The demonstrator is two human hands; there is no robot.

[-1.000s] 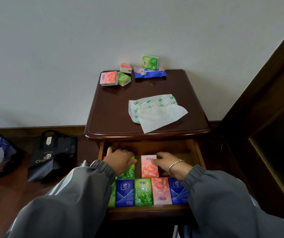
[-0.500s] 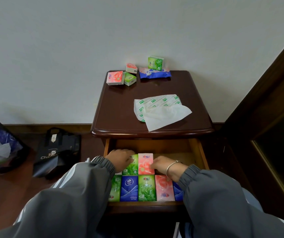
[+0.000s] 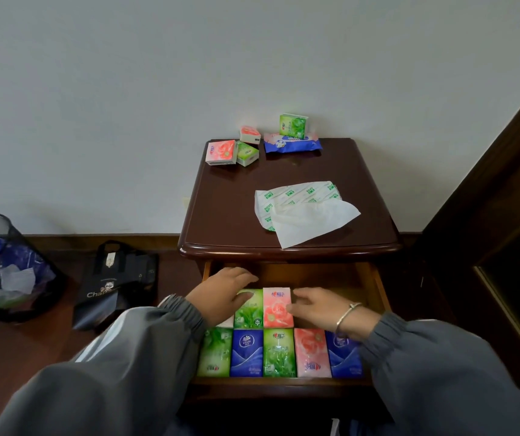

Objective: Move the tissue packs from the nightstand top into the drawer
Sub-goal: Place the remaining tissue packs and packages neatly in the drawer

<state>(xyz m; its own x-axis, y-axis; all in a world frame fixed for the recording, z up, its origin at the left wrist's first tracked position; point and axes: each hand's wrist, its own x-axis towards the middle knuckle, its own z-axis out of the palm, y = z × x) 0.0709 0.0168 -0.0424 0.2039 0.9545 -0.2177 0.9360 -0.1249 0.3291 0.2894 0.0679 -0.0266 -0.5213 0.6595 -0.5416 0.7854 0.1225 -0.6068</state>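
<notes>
The drawer's (image 3: 315, 275) back-right corner lies bare, left hand (image 3: 220, 294) flat on the green pack (image 3: 249, 311), right hand's (image 3: 318, 306) relaxed fingers touching the pink pack (image 3: 276, 311).

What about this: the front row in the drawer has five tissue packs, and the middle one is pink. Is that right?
Not quite. The front row in the drawer does have five packs, but the middle tissue pack is green, not pink. The pink tissue pack lies just to its right. The head view shows this.
</notes>
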